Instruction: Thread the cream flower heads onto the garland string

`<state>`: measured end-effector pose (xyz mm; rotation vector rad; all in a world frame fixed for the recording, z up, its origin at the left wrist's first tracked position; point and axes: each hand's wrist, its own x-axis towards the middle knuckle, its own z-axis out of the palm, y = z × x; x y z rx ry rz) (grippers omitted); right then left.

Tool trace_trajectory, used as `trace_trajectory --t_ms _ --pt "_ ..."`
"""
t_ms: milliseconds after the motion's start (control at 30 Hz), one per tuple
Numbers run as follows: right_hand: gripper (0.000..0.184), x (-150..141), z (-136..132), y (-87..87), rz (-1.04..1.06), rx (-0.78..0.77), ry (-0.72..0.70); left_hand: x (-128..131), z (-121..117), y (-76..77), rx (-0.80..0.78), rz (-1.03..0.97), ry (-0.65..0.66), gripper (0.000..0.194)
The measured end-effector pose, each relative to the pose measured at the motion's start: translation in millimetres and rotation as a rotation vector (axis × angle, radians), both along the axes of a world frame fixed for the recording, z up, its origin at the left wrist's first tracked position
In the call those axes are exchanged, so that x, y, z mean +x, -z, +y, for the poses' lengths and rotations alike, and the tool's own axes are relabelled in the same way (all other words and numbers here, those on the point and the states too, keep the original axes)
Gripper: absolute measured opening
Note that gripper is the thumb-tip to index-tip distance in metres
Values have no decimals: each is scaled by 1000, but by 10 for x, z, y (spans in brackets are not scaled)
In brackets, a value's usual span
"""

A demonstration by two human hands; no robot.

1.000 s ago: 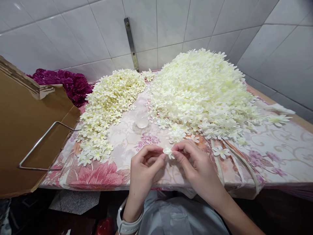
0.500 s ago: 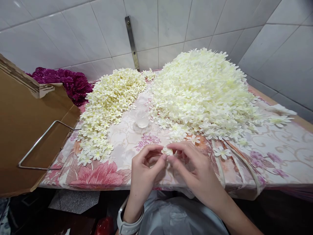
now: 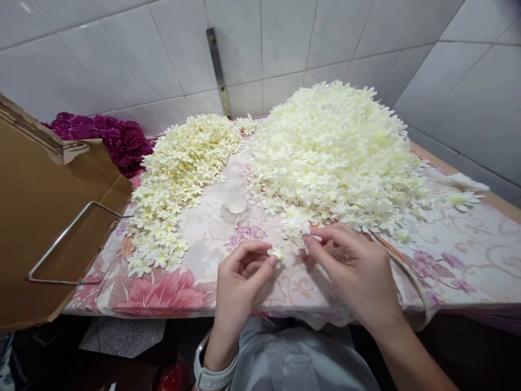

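A small white artificial flower (image 3: pixel 277 253) is pinched between the thumb and forefinger of my left hand (image 3: pixel 240 277), just above the tablecloth. My right hand (image 3: pixel 358 271) reaches the front edge of a large heap of loose white flower pieces (image 3: pixel 337 152). Its thumb and forefinger close on a white flower piece (image 3: pixel 315 237), partly hidden by the fingers. Left of the middle lies a second heap of smaller, creamier white flowers (image 3: pixel 187 157). A small clear round container (image 3: pixel 235 198) stands between the two heaps.
A brown cardboard box (image 3: pixel 61 217) with a bent metal wire handle (image 3: pixel 61 241) stands at the left edge. Purple flowers (image 3: pixel 109 138) lie behind it. The floral tablecloth (image 3: pixel 203 228) covers the table, with a tiled wall (image 3: pixel 285 43) behind.
My right hand has moved away from my left, to the right and forward, onto the large heap's front edge. My left hand stays nearly in place, keeping the flower.
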<state>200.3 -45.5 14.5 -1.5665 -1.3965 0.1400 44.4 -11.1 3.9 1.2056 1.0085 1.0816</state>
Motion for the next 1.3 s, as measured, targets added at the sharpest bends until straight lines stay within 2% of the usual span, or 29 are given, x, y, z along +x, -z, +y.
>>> trace_trajectory --t_ms 67,200,300,400,467,567,633,800,933,1067,1100,1200,1233,1267,1300 --pt "7 35 3 -25 -9 2 39 0 1 -3 3 5 -6 12" --pt "24 108 45 -57 -41 24 140 2 8 -2 3 9 -16 11" --pt "27 173 122 -49 -180 3 227 7 17 9 2 2 -25 12" --pt "49 185 152 -55 -350 17 302 13 22 14 1 -9 -38 12" --pt "38 137 114 -81 -402 84 217 18 21 3 -6 -14 -36 13" --pt "13 10 19 -115 -343 109 -188 17 15 -34 -24 -24 -19 13" --pt "3 -66 -22 -109 -280 71 -338 8 8 -57 -35 -39 8 13" --pt "12 -116 -25 -42 -88 75 -349 -33 0 -66 -47 -67 85 17" --pt "12 -99 -33 -34 102 -61 -378 -44 5 -59 -47 -71 75 14" --pt "13 -66 -27 -39 185 -158 -328 -31 9 -61 -34 -46 37 12" --pt "11 -45 -18 -37 164 -137 -272 -24 9 -60 -32 -36 17 12" --pt "1 32 13 -31 -42 52 25 3 11 -57 -30 -1 -42 11" --pt "7 49 18 -31 -119 104 83 11 13 -56 -28 10 -49 11" --pt "12 56 18 -33 -175 128 79 17 14 -57 -25 18 -50 11" --pt "15 50 14 -35 -203 117 11 21 15 -58 -21 24 -47 10"
